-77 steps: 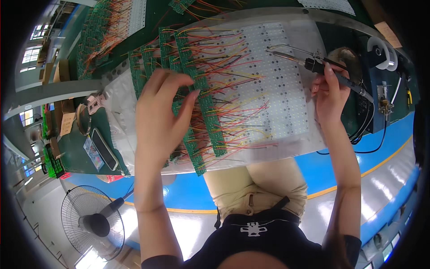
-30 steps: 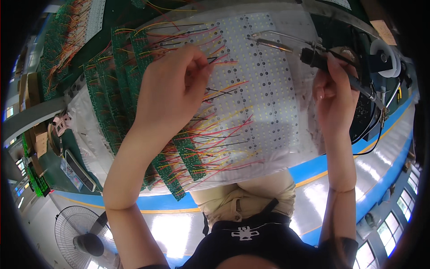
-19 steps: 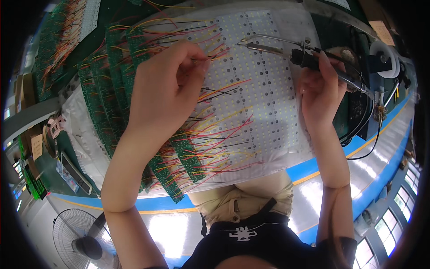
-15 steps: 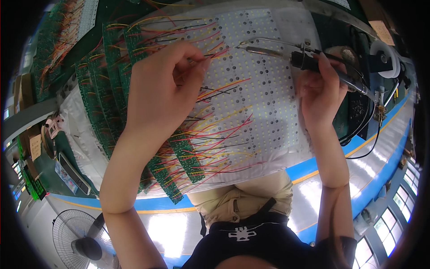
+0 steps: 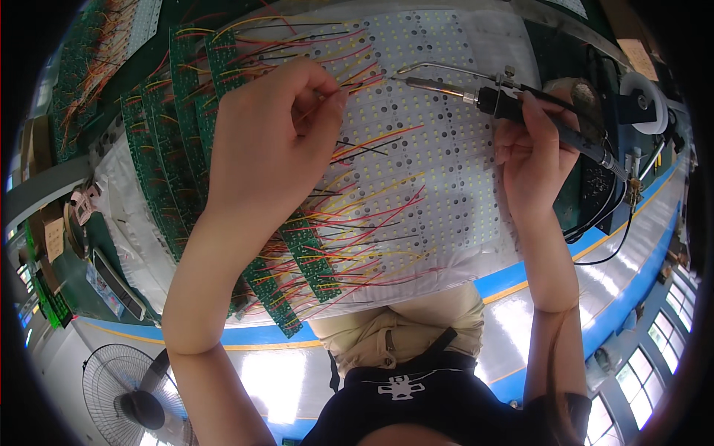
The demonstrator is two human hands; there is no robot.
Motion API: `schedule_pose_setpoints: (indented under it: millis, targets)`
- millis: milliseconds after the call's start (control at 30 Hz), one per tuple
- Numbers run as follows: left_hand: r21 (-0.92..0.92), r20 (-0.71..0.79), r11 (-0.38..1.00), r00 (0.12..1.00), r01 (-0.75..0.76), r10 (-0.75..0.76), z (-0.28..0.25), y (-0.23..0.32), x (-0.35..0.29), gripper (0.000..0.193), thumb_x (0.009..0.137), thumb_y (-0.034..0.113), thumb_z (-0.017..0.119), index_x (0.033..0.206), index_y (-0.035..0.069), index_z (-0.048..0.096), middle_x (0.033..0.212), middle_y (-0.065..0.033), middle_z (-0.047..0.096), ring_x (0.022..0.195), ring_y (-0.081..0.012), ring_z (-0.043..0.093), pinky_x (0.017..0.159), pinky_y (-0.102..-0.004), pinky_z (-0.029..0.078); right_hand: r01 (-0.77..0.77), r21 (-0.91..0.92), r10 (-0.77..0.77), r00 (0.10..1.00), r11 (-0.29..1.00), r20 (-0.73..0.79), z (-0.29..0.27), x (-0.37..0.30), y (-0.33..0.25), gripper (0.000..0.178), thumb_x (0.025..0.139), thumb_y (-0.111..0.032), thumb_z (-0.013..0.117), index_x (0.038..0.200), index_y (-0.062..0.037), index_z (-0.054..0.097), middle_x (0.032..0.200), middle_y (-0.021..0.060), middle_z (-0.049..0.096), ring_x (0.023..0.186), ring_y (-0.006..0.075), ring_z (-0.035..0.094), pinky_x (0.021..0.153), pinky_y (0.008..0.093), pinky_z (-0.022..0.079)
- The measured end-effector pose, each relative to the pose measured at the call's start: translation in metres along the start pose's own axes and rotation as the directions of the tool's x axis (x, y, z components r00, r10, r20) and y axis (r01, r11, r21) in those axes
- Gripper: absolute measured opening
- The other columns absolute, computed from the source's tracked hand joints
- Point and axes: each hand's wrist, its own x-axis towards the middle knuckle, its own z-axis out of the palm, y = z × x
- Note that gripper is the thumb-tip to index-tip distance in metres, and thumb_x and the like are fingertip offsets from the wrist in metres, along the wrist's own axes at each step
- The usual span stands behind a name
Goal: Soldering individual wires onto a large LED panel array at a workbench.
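Note:
My left hand (image 5: 275, 141) is closed in a pinch over the wired strips, with thin red and yellow wires (image 5: 366, 83) running out past its fingertips. Part of those wires is hidden behind the fingers. In my right hand (image 5: 537, 156) is a black-handled soldering iron (image 5: 498, 102), its metal tip pointing left toward the wire ends. A thin curved solder feed tube (image 5: 454, 68) runs along the iron and ends just beyond its tip. Beneath both lies a white LED panel (image 5: 461, 163) with rows of small yellow pads and dark holes. Green circuit board strips (image 5: 309, 256) carry red, yellow and black wires across it.
A white solder spool (image 5: 647, 100) stands on its holder at the right, with black cables below. More wired boards (image 5: 82, 97) lie at the far left. A phone (image 5: 119, 286) rests near the left table edge. A fan (image 5: 137, 405) stands on the floor.
The LED panel and its wires appear slightly farther right in view. My right thumb has shifted a little along the iron's handle. My left hand keeps its pinch, almost unmoved.

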Motion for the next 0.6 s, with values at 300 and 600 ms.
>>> schedule_pose_setpoints:
  millis: [300,600]
  targets:
    - [0.024,0.027,1.0,1.0,0.005,-0.006,-0.0019,0.001,-0.0008,0.004,0.08,0.001,0.059,0.082,-0.002,0.058,0.065,-0.0025,0.058,0.056,-0.0032,0.052,0.05,-0.0179,0.041,0.001,-0.028,-0.001,1.0,1.0,0.008,0.0009,-0.0004,-0.0009,0.006,0.08,-0.001,0.058,0.08,0.0036,0.054,0.075,0.0049,0.048,0.044,0.0102,0.049,0.036,0.0214,0.035]
    - [-0.008,0.045,0.999,0.998,0.037,-0.036,-0.0033,0.001,-0.0021,0.004,0.081,0.001,0.058,0.084,-0.001,0.059,0.066,-0.0023,0.058,0.057,-0.0031,0.051,0.051,-0.0175,0.042,-0.003,-0.04,0.003,1.0,0.999,-0.001,0.0017,-0.0002,-0.0017,0.007,0.081,-0.002,0.058,0.079,0.0038,0.053,0.076,0.0045,0.048,0.044,0.0098,0.049,0.036,0.0214,0.034]
